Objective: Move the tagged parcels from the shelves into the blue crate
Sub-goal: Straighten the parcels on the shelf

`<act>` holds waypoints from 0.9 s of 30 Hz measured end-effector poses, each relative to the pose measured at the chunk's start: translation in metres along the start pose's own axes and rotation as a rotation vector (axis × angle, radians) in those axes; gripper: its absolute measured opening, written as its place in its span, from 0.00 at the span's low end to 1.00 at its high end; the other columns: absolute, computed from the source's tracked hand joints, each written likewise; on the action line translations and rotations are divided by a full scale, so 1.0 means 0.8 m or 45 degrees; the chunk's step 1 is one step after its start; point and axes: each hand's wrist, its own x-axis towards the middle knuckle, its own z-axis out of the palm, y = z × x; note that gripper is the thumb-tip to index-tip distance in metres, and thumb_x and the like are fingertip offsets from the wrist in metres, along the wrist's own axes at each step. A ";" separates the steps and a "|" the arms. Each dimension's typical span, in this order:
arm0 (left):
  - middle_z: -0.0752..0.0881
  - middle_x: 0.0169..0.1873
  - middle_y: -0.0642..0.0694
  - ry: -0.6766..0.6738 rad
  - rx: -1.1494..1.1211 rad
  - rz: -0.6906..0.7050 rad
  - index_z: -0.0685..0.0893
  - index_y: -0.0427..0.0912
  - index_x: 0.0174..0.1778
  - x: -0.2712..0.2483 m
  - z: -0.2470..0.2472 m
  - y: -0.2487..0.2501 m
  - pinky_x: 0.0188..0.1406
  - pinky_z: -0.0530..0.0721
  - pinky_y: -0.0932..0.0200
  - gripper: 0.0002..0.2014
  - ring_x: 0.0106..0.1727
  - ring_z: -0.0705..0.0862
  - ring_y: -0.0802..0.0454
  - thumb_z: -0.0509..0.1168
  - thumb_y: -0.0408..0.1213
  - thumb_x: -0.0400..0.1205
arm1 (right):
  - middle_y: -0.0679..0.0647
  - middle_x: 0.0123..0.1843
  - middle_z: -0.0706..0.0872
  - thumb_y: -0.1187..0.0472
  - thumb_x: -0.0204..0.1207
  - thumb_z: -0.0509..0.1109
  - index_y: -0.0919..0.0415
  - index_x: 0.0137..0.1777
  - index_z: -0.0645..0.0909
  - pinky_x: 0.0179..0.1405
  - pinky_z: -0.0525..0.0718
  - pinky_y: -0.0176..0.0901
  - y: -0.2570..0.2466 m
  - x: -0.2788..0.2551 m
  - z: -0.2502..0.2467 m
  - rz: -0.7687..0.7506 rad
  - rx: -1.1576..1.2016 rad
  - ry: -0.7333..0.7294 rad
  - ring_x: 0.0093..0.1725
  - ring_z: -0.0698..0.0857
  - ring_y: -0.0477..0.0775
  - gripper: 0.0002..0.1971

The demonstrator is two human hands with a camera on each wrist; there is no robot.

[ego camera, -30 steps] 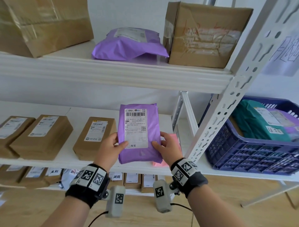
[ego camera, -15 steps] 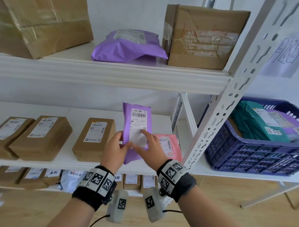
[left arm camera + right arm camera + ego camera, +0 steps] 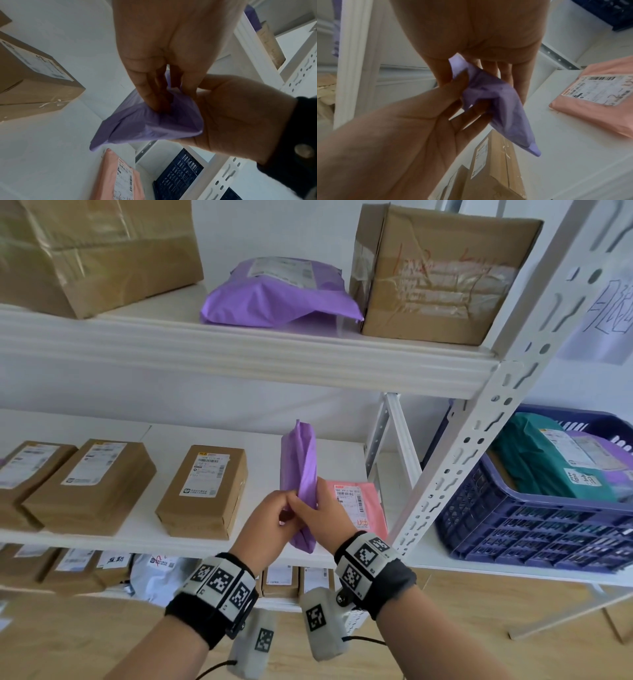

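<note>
Two hands (image 3: 301, 518) pinch the purple bag (image 3: 301, 470) edge-on; next, carry it to the crate (image 3: 534, 529) at three o'clock.

Both forearms are raised in front of the body and angled inward, so that the hands meet at the middle of the head view. A black band set with square markers is worn on each wrist, and a small grey unit is hung beneath each. The left hand (image 3: 270, 520) is held with its back toward the camera, its thumb and fingers (image 3: 467, 83) closed in a pinch on a thin purple bag (image 3: 301, 481). The right hand (image 3: 325, 517) is pressed close against the left, the two touching, and its fingers (image 3: 149, 86) are curled round the same bag from the other side. The bag is held upright, edge-on, between them.
</note>
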 end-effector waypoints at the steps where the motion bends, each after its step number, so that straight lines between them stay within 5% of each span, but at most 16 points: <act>1: 0.87 0.37 0.46 -0.015 0.001 0.015 0.79 0.50 0.41 0.000 0.001 -0.002 0.34 0.80 0.74 0.14 0.36 0.88 0.55 0.63 0.25 0.83 | 0.49 0.43 0.81 0.53 0.81 0.67 0.59 0.58 0.71 0.31 0.76 0.26 0.003 0.001 -0.002 0.000 -0.014 0.004 0.38 0.80 0.41 0.14; 5: 0.83 0.43 0.50 -0.090 0.033 0.050 0.80 0.52 0.44 0.004 -0.002 -0.011 0.39 0.78 0.73 0.13 0.39 0.84 0.63 0.63 0.26 0.83 | 0.48 0.41 0.80 0.55 0.81 0.68 0.60 0.57 0.71 0.34 0.76 0.27 0.009 0.002 -0.003 0.006 0.028 0.003 0.38 0.80 0.40 0.12; 8: 0.84 0.50 0.48 -0.169 0.018 0.031 0.82 0.47 0.62 0.008 -0.004 -0.014 0.42 0.77 0.75 0.12 0.43 0.82 0.70 0.61 0.29 0.86 | 0.49 0.39 0.79 0.55 0.80 0.69 0.60 0.53 0.71 0.31 0.76 0.26 0.013 0.004 -0.003 0.007 0.093 0.027 0.34 0.79 0.41 0.12; 10: 0.84 0.56 0.52 -0.220 -0.006 0.000 0.77 0.52 0.70 0.010 -0.006 -0.016 0.45 0.77 0.76 0.17 0.47 0.81 0.74 0.59 0.33 0.87 | 0.51 0.40 0.81 0.52 0.80 0.69 0.60 0.52 0.72 0.32 0.80 0.29 0.017 0.006 -0.004 0.010 0.068 0.032 0.33 0.80 0.43 0.13; 15: 0.83 0.55 0.64 -0.248 0.004 -0.039 0.78 0.58 0.63 0.012 -0.009 -0.016 0.50 0.72 0.82 0.14 0.51 0.78 0.83 0.58 0.34 0.88 | 0.59 0.46 0.84 0.57 0.84 0.63 0.63 0.61 0.76 0.35 0.86 0.40 0.025 0.015 -0.010 0.076 0.051 0.059 0.35 0.82 0.50 0.11; 19: 0.86 0.52 0.60 0.005 0.037 -0.025 0.84 0.54 0.61 0.016 -0.010 -0.025 0.49 0.75 0.79 0.12 0.51 0.81 0.72 0.64 0.35 0.85 | 0.66 0.54 0.85 0.58 0.84 0.62 0.63 0.62 0.75 0.56 0.84 0.60 0.035 0.022 -0.007 0.161 0.001 0.171 0.49 0.85 0.65 0.11; 23: 0.83 0.54 0.53 0.282 0.031 -0.057 0.82 0.49 0.63 0.021 -0.020 -0.037 0.48 0.76 0.70 0.14 0.49 0.80 0.62 0.68 0.35 0.82 | 0.67 0.50 0.83 0.63 0.83 0.62 0.67 0.60 0.76 0.55 0.80 0.59 0.044 0.027 -0.015 0.197 0.038 0.211 0.47 0.80 0.60 0.10; 27: 0.75 0.69 0.54 0.304 -0.082 -0.270 0.70 0.46 0.77 0.025 -0.032 -0.047 0.60 0.72 0.61 0.27 0.65 0.76 0.56 0.68 0.41 0.82 | 0.57 0.43 0.81 0.62 0.84 0.62 0.63 0.57 0.79 0.53 0.81 0.56 0.049 0.025 -0.023 0.208 0.149 0.165 0.43 0.79 0.57 0.07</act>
